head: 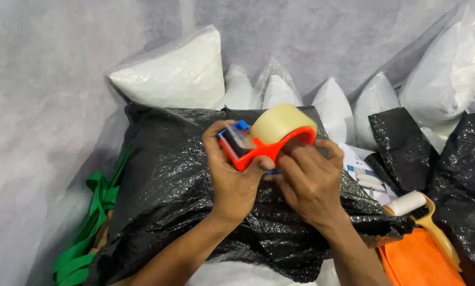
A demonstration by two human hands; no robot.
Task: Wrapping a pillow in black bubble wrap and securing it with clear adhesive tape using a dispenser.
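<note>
Where the grey floor meets the pile, a bundle of flat green fabric straps (92,222) lies at the far left, just beside the large black crinkled plastic package (168,185) that fills the middle of the view. Behind that package, a row of white stuffed pillows in clear plastic bags (176,74) leans against the grey backdrop, the nearest touching the package's upper edge. Above the package's centre, the person's left hand (232,180) is clenched around the handle of the red plastic tape dispenser (258,148), thumb pressed to its lower edge and fingers wrapped behind its blue-tipped cutter end. A roll of clear yellowish packing tape (282,122) sits in the dispenser's round cradle. Just to its right, the right hand (311,185) rests against the dispenser's rim, fingertips curled and pinching at the tape near the roll; what exactly they grip cannot be made out, as the fingers hide it. Both forearms cross the package's lower part and cover it there. Further right, a white printed paper label (362,167) lies partly under more black plastic bags (459,169). Near the lower right corner, a white lint roller with a yellow handle (422,212) lies on folded orange fabric (417,262).
</note>
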